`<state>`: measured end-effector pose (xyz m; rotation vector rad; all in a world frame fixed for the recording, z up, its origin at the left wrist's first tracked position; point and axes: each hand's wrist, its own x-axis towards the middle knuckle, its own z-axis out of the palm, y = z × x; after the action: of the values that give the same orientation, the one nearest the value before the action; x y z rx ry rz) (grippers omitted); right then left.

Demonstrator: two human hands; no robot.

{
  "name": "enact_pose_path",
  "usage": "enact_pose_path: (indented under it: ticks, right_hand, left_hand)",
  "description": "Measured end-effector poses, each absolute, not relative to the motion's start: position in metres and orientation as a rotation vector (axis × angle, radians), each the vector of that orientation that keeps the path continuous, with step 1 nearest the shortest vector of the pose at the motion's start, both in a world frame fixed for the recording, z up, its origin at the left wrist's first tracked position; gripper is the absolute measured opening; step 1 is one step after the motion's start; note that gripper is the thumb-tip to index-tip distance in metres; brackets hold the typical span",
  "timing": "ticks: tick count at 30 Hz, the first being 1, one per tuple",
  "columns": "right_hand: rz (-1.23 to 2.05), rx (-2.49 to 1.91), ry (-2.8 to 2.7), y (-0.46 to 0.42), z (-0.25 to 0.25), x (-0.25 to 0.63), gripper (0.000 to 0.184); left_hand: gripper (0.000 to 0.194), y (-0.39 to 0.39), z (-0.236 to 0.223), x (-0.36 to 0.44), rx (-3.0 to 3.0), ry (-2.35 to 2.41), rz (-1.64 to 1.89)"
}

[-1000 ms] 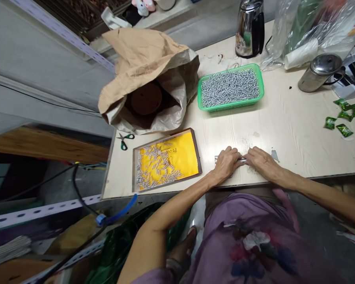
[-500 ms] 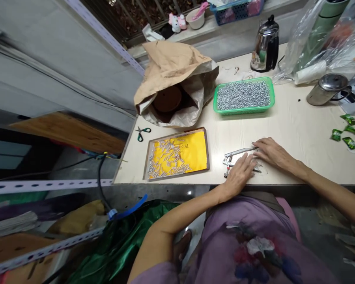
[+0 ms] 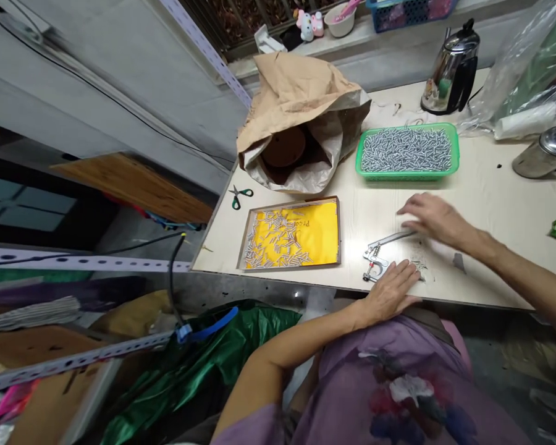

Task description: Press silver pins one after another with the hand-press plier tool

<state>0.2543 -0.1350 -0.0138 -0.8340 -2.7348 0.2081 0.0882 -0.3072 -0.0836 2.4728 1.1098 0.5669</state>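
A metal hand plier (image 3: 390,238) with a spring and a red-marked screw lies spread on the table near the front edge, its jaw toward the left. My left hand (image 3: 393,288) rests flat over the plier's lower handle, fingers stretched out, covering most of it. Above the end of the upper handle is my right hand (image 3: 433,217), lifted and slightly blurred, with thumb and fingers apart and nothing visible in them. Small dark bits (image 3: 419,266) are scattered on the table between the hands.
Left of the plier lies a shallow tray (image 3: 339,232) lined in yellow, with small metal pins. Behind stand a green basket (image 3: 408,176) full of similar pins, a paper bag (image 3: 301,80) and a kettle (image 3: 451,68). Green-handled scissors (image 3: 236,200) lie at the left edge.
My right hand has come up off the upper handle, away from the tabletop. My left hand remains low on the plier, slightly nearer the front edge. The view has shifted left.
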Motion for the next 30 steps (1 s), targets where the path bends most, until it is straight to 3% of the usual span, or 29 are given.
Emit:
enact_pose_path:
  ticks: [3, 8, 12, 20, 24, 30]
  right_hand:
    - [0.248, -0.564, -2.876, -0.164, -0.014, 0.223, 0.023]
    - [0.139, -0.819, -2.859, -0.163, -0.021, 0.224, 0.026]
    - [0.342, -0.95, -2.927, -0.149, -0.028, 0.256, 0.018]
    - [0.703, -0.88, -2.885, -0.127, -0.041, 0.27, 0.024]
    - [0.576, -0.919, -2.921, -0.139, -0.031, 0.249, 0.018]
    - [0.463, -0.439, -3.098, -0.192, -0.013, 0.188, 0.016]
  left_hand:
    - [0.052, -0.306, -0.083, 0.089, 2.481, 1.097, 0.593]
    - [0.053, -0.307, -0.085, 0.088, 2.487, 1.107, 0.582]
    - [0.052, -0.308, -0.088, 0.09, 2.488, 1.119, 0.584]
    - [0.05, -0.307, -0.087, 0.087, 2.462, 1.097, 0.583]
    - [0.051, -0.304, -0.083, 0.09, 2.498, 1.111, 0.627]
    - [0.038, -0.328, -0.082, 0.073, 2.728, 0.846, 0.596]
